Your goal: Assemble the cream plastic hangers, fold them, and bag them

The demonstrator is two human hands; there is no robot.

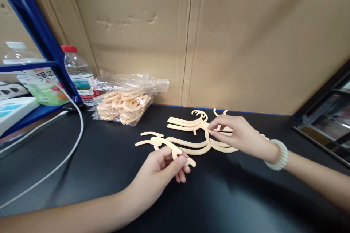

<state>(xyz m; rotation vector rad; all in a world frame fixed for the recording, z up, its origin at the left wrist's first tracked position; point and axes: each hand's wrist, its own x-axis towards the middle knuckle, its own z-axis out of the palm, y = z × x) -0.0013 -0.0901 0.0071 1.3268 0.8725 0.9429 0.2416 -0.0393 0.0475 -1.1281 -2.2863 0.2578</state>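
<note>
Several thin beige wooden hanger-shaped pieces (191,142) lie spread on a black table (109,167). My left hand (164,169) pinches one of these pieces (164,142) by its right end, holding it just above the table. My right hand (235,133), with a pale bead bracelet on the wrist, rests on the pile farther right, its fingertips pinching another piece (216,129) near the hooks.
A clear plastic bag (125,98) of more beige pieces lies at the back left. A water bottle (79,74) with a red cap stands by a blue shelf frame (41,36). A white cable (68,153) curves across the left. Cardboard (218,43) forms the back wall.
</note>
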